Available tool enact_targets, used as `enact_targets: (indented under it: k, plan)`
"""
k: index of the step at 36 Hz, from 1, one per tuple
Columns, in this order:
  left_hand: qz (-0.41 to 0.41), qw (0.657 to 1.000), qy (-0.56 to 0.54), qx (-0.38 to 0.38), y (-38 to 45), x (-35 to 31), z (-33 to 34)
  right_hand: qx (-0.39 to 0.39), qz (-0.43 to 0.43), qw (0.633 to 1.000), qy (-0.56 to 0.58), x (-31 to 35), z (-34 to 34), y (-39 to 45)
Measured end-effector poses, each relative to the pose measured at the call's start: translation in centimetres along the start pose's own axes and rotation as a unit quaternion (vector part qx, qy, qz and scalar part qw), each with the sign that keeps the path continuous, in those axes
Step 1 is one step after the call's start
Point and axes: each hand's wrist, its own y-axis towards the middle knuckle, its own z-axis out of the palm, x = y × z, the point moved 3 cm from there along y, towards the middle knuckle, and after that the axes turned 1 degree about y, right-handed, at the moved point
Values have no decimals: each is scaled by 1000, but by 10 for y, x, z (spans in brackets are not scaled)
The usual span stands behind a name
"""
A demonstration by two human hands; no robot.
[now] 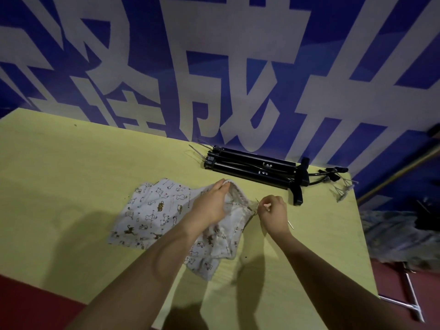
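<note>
Left hand (209, 203) grip pinches the cat-print garment's (152, 210) trimmed edge mid-desk (59, 175). Right hand (273, 210) grip closes on a thin metal wire (291, 225) at the garment's 3 o'clock. Hanging seems barely begun, with the black hangers (250, 166) stacked at 1 o'clock.

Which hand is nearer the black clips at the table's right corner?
Right. The right hand, pinching a rod, is left of the clips, not touching; the left hand is farther left, gripping the printed cloth.

Garment workroom — stacked hangers (252, 166)
</note>
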Motion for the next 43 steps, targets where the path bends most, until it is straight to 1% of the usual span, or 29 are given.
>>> enact_targets:
  k: [2, 6, 10, 13, 15, 18, 20, 22, 26, 29, 34, 38, 43]
  plan:
    - [-1, 1000, -1, 3, 0, 1, 1, 8, -12, 999, 50, 9, -6, -4]
    - [11, 1000, -12, -15, -2, 1, -7, 63, -53, 994, 71, 31, -6, -15]
    - [24, 999, 14, -47, 2, 4, -23, 77, -86, 993, 27, 52, 7, -24]
    - [22, 998, 32, -52, 3, 3, -32, 79, -114, 990, -32, 67, 20, -25]
    - [15, 998, 21, -53, 2, 4, -35, 73, -122, 988, -57, 73, 25, -23]
    - [11, 998, -3, -59, 1, 7, -35, 78, -129, 988, -34, 79, 27, -19]
    - [5, 998, -16, -66, 2, 9, -34, 66, -125, 990, 24, 82, 22, -16]
    - [-2, 996, -30, -81, 4, 8, -36, 33, -118, 990, 63, 83, 15, -10]
    - [-19, 992, -30, -119, 9, -1, -43, -28, -101, 992, 68, 82, -1, 8]
    - [-42, 988, 18, -149, 17, -10, -51, -35, -90, 995, 12, 81, -8, 30]
    - [-72, 977, 132, -150, 33, -20, -59, 25, -70, 990, -124, 71, -13, 70]
    - [-84, 971, 169, -147, 49, -18, -58, 60, -74, 974, -206, 63, -17, 97]
    - [-91, 968, 192, -135, 77, -15, -59, 81, -110, 951, -276, 59, -12, 127]
